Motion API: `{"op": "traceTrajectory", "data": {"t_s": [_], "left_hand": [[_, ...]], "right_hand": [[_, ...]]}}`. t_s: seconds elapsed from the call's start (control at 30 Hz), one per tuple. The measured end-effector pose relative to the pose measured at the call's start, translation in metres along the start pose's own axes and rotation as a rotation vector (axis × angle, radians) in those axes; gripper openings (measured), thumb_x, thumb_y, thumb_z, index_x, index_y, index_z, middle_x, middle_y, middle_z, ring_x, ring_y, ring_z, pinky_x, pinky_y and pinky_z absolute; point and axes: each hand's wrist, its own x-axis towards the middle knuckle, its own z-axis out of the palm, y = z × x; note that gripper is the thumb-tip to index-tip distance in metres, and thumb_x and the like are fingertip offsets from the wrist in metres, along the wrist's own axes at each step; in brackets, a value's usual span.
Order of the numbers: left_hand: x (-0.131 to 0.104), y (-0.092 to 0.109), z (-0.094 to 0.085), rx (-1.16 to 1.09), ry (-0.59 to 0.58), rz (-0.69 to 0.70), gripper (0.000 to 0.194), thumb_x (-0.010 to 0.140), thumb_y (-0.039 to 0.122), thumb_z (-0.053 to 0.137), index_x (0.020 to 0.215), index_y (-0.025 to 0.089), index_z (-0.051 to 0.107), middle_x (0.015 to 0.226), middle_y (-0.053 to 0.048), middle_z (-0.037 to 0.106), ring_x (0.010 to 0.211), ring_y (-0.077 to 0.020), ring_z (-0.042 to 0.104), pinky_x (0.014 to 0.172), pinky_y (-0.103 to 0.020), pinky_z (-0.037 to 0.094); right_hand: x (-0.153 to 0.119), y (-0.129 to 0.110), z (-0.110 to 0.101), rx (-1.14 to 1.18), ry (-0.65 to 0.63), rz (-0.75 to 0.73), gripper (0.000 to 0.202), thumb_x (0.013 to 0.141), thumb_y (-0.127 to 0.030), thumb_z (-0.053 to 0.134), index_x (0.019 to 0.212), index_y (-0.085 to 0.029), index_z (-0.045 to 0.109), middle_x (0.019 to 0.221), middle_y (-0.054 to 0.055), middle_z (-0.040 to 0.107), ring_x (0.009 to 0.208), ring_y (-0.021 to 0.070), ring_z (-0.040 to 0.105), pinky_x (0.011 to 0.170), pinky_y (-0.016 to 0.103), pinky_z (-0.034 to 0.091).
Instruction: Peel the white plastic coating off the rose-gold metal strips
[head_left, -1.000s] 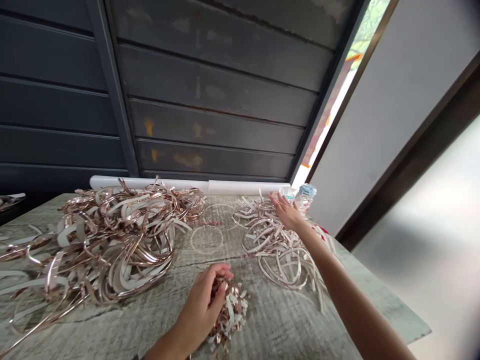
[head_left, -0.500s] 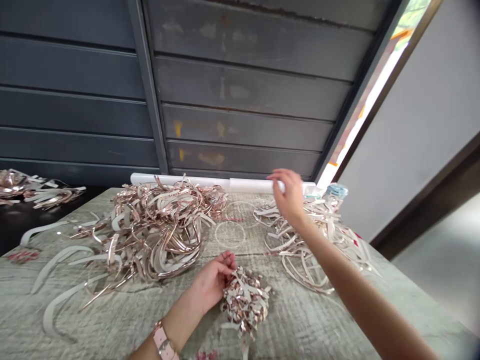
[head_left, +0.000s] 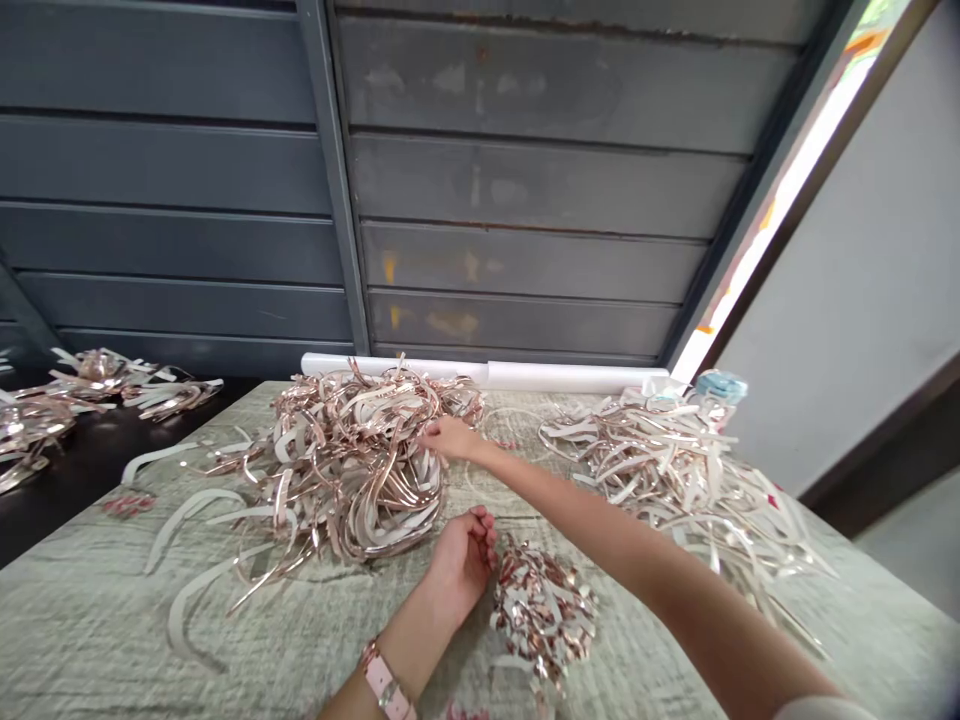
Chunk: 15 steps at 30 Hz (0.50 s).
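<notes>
My right hand (head_left: 452, 440) reaches across to the right edge of a big tangled heap of rose-gold and white ribbon strips (head_left: 360, 450). Its fingers are pinched together on strips at that edge. My left hand (head_left: 463, 560), with a pink-strapped watch (head_left: 386, 683) on the wrist, rests on its side on the table, fingers loosely curled and nothing visible in them. Just right of it lies a small pile of short shiny clippings (head_left: 544, 610), apart from the fingers. Below my right forearm and to its right spreads a second heap of pale metallic strips (head_left: 660, 450).
A white roll (head_left: 570, 377) lies along the table's back edge, against a grey panelled wall (head_left: 517, 180). A light blue roll (head_left: 721, 387) sits at the back right. More strips (head_left: 97, 375) lie on a dark surface at left. Loose white strips (head_left: 187, 515) curl on the wood-patterned table (head_left: 300, 640).
My right hand has moved left from above the right heap to the edge of the left heap. The left hand's fingers have drawn away from the clippings. The view has shifted left.
</notes>
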Motion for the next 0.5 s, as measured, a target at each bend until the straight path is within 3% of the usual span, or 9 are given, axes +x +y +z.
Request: {"op": "traceTrajectory", "data": {"t_s": [0.1,0.2,0.27,0.33,0.43,0.5], "left_hand": [[-0.005,0.002,0.005,-0.020,0.061,0.035,0.030,0.063,-0.006,0.049,0.081,0.018,0.051,0.061,0.007,0.054,0.041,-0.0053,0.050,0.044,-0.017,0.033],[-0.012,0.004,0.011,-0.039,0.052,0.071,0.026,0.069,-0.006,0.051,0.081,0.017,0.054,0.062,0.006,0.055,0.042,-0.0056,0.051,0.044,-0.017,0.034],[-0.018,0.008,0.015,-0.052,0.037,0.115,0.021,0.077,-0.003,0.054,0.084,0.016,0.057,0.067,0.004,0.060,0.045,-0.0060,0.053,0.045,-0.017,0.037],[-0.024,0.013,0.019,-0.072,0.018,0.168,0.011,0.087,0.007,0.054,0.092,0.014,0.062,0.078,-0.001,0.068,0.051,-0.0069,0.057,0.048,-0.018,0.041],[-0.034,0.024,0.025,-0.101,-0.103,0.247,0.027,0.101,0.033,0.049,0.107,0.014,0.067,0.102,-0.008,0.073,0.068,-0.0106,0.065,0.056,-0.021,0.049],[-0.038,0.028,0.026,-0.069,-0.211,0.327,0.036,0.099,0.045,0.054,0.110,0.014,0.069,0.103,-0.008,0.073,0.074,-0.0121,0.066,0.060,-0.022,0.050]], "right_hand": [[-0.005,-0.009,-0.033,0.094,0.061,-0.073,0.030,0.099,-0.034,0.062,0.125,-0.018,0.062,0.127,0.010,0.065,0.104,0.0229,0.068,0.088,0.043,0.059],[-0.029,-0.013,-0.063,0.153,0.162,-0.194,0.030,0.100,-0.036,0.060,0.123,-0.017,0.062,0.121,0.009,0.067,0.101,0.0224,0.068,0.087,0.043,0.058],[-0.061,-0.010,-0.073,0.173,0.220,-0.272,0.034,0.108,-0.040,0.039,0.112,-0.017,0.064,0.108,0.007,0.069,0.099,0.0203,0.067,0.093,0.042,0.055],[-0.101,-0.001,-0.069,0.169,0.238,-0.331,0.048,0.110,-0.043,0.023,0.099,-0.021,0.064,0.098,0.005,0.069,0.098,0.0202,0.064,0.097,0.042,0.052],[-0.161,0.024,-0.047,0.131,0.224,-0.350,0.039,0.107,-0.046,0.033,0.102,-0.026,0.066,0.102,0.005,0.067,0.102,0.0239,0.062,0.097,0.045,0.052],[-0.189,0.044,-0.029,0.105,0.211,-0.351,0.036,0.106,-0.045,0.037,0.101,-0.028,0.068,0.104,0.006,0.067,0.108,0.0263,0.059,0.101,0.049,0.049]]}}
